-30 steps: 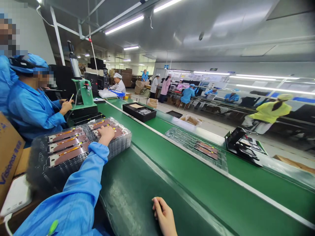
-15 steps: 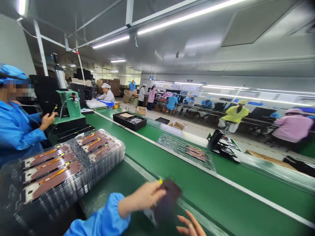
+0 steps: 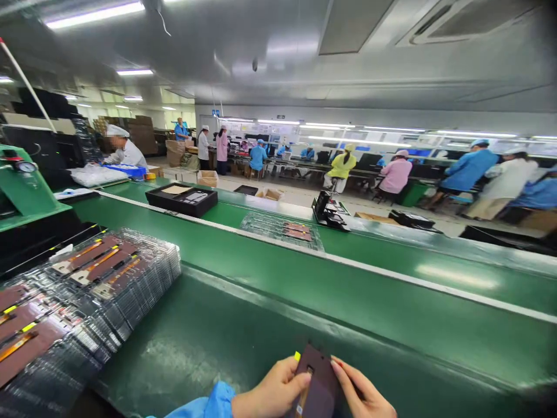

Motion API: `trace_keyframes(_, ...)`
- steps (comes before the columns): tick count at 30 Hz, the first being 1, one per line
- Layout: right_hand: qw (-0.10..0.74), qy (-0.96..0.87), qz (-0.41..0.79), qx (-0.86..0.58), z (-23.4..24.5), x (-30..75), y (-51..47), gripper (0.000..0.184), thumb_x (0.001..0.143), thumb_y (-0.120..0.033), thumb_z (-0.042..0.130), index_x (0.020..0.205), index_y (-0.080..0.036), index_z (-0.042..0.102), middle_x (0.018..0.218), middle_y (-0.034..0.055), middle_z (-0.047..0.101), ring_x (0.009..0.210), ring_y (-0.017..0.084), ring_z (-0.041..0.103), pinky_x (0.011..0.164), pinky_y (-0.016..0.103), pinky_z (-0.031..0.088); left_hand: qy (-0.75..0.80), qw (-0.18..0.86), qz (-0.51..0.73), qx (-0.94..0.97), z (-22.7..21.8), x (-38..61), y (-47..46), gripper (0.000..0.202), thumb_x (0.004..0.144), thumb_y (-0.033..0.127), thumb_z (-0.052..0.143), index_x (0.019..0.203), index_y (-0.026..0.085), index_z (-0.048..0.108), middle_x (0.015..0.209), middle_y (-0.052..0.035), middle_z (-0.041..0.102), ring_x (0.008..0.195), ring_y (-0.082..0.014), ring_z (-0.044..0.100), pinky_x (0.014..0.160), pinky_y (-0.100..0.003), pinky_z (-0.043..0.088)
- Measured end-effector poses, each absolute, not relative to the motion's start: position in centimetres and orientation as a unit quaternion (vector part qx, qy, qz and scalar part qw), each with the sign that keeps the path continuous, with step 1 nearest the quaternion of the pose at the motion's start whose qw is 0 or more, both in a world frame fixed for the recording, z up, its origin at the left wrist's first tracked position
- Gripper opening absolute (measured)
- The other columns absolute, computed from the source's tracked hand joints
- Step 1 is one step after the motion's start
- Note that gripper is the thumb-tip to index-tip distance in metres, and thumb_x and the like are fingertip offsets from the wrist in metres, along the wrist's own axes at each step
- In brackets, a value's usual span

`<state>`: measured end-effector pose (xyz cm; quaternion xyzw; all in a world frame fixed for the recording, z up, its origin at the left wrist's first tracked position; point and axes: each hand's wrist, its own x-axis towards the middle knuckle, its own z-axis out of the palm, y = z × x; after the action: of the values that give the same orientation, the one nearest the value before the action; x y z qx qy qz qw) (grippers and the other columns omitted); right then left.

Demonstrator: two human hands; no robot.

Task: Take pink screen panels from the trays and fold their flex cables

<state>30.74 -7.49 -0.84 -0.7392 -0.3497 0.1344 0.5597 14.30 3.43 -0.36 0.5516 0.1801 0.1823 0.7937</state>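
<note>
Low in the view, my left hand [image 3: 272, 390] and my right hand [image 3: 361, 395] pinch opposite edges of a dark brown rectangular panel [image 3: 319, 380], probably an electronic module. It stands tilted, with a small yellow tag [image 3: 296, 355] at its upper left corner. Both hands are above a green conveyor belt [image 3: 209, 337]. To the left, apart from my hands, lie stacks of clear plastic trays [image 3: 143, 284] holding brown panels with orange strips.
Farther along the belt are a black tray box [image 3: 180, 201], a clear tray with brown panels [image 3: 282, 229] and a black fixture [image 3: 326, 212]. A green press machine [image 3: 26, 186] stands at left. A co-worker [image 3: 125, 150] in white works beyond it.
My left hand has moved from the tray stack to the dark panel, and my right hand has risen from the belt to grip it too. The scene has shifted left in view.
</note>
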Motion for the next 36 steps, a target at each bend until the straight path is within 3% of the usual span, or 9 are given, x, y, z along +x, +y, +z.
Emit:
trace_keyframes(4, 0.464, -0.470, -0.150, -0.736, 0.4, 29.1, -5.9, 0.046, 0.097, -0.059, 0.053, 0.101, -0.023, 0.081, 0.111, 0.0087, 0.076, 0.078, 0.024, 0.076, 0.066, 0.031, 0.062, 0.204, 0.790, 0.232, 0.529, 0.5, 13.6, 3.4, 0.066, 0.071, 0.072, 0.072, 0.100, 0.013, 0.065, 0.088, -0.0054, 0.065, 0.077, -0.0158, 0.057, 0.077, -0.029, 0.046)
trace_keyframes(8, 0.386, -0.537, -0.309, -0.683, 1.6, 26.6, -4.4, 0.022, 0.101, -0.023, 0.056, 0.111, -0.023, 0.075, 0.119, 0.0111, 0.072, 0.093, 0.026, 0.072, 0.078, 0.037, 0.059, 0.249, 0.777, 0.268, 0.513, 0.8, 13.3, 4.1, 0.065, 0.070, 0.071, 0.073, 0.098, 0.012, 0.066, 0.081, -0.0055, 0.067, 0.072, -0.0171, 0.060, 0.070, -0.028, 0.048)
trace_keyframes(12, 0.445, -0.608, -0.234, -0.615, 3.6, 23.4, -3.6, 0.024, 0.098, -0.012, 0.051, 0.103, -0.023, 0.072, 0.111, 0.0106, 0.072, 0.098, 0.025, 0.067, 0.083, 0.041, 0.057, 0.291, 0.755, 0.287, 0.513, 0.6, 13.0, 5.6, 0.056, 0.071, 0.062, 0.076, 0.098, 0.013, 0.068, 0.086, -0.0059, 0.070, 0.079, -0.0195, 0.062, 0.074, -0.027, 0.048)
trace_keyframes(16, 0.525, -0.573, -0.045, -0.628, 5.6, 22.9, -2.2, 0.020, 0.098, -0.017, 0.049, 0.092, -0.022, 0.068, 0.120, 0.0118, 0.066, 0.111, 0.025, 0.061, 0.095, 0.044, 0.052, 0.286, 0.761, 0.249, 0.526, 0.8, 13.0, 6.7, 0.051, 0.072, 0.057, 0.077, 0.097, 0.013, 0.068, 0.085, -0.0048, 0.071, 0.079, -0.0197, 0.063, 0.072, -0.027, 0.048)
trace_keyframes(21, 0.541, -0.485, 0.056, -0.685, 5.5, 26.6, -0.5, 0.014, 0.093, -0.025, 0.062, 0.081, -0.021, 0.066, 0.126, 0.0123, 0.062, 0.120, 0.026, 0.058, 0.103, 0.042, 0.047, 0.255, 0.783, 0.187, 0.536, 1.3, 12.9, 6.3, 0.056, 0.073, 0.061, 0.075, 0.098, 0.013, 0.065, 0.077, -0.0022, 0.068, 0.068, -0.0174, 0.061, 0.065, -0.027, 0.048)
trace_keyframes(25, 0.510, -0.500, 0.078, -0.696, 4.5, 28.4, 0.4, 0.011, 0.091, -0.026, 0.067, 0.082, -0.020, 0.067, 0.120, 0.0107, 0.064, 0.107, 0.023, 0.064, 0.093, 0.038, 0.052, 0.242, 0.782, 0.169, 0.548, 1.2, 12.7, 6.0, 0.056, 0.074, 0.064, 0.074, 0.097, 0.013, 0.063, 0.074, -0.0010, 0.065, 0.065, -0.0160, 0.059, 0.062, -0.026, 0.046)
trace_keyframes(29, 0.484, -0.548, 0.100, -0.675, 4.8, 28.6, 0.1, 0.008, 0.094, -0.025, 0.063, 0.093, -0.022, 0.070, 0.089, 0.0030, 0.067, 0.078, 0.018, 0.065, 0.071, 0.028, 0.052, 0.241, 0.769, 0.174, 0.566, 1.0, 12.5, 5.9, 0.056, 0.075, 0.066, 0.071, 0.094, 0.014, 0.063, 0.073, -0.0005, 0.063, 0.066, -0.0150, 0.056, 0.063, -0.026, 0.044)
trace_keyframes(32, 0.478, -0.589, 0.099, -0.644, 5.4, 28.4, -0.8, 0.018, 0.098, -0.024, 0.058, 0.086, -0.021, 0.071, 0.079, 0.0027, 0.064, 0.076, 0.019, 0.063, 0.070, 0.030, 0.050, 0.246, 0.754, 0.188, 0.580, 1.1, 12.2, 5.6, 0.053, 0.075, 0.064, 0.072, 0.086, 0.013, 0.064, 0.073, -0.0009, 0.062, 0.068, -0.0148, 0.054, 0.066, -0.026, 0.042)
trace_keyframes(36, 0.443, -0.635, -0.058, -0.630, 5.1, 27.9, -1.8, 0.020, 0.103, -0.020, 0.051, 0.095, -0.019, 0.069, 0.078, 0.0046, 0.058, 0.072, 0.020, 0.057, 0.065, 0.031, 0.047, 0.254, 0.745, 0.206, 0.582, 1.1, 12.2, 5.0, 0.049, 0.074, 0.060, 0.075, 0.082, 0.012, 0.066, 0.075, -0.0019, 0.061, 0.073, -0.0156, 0.052, 0.069, -0.027, 0.041)
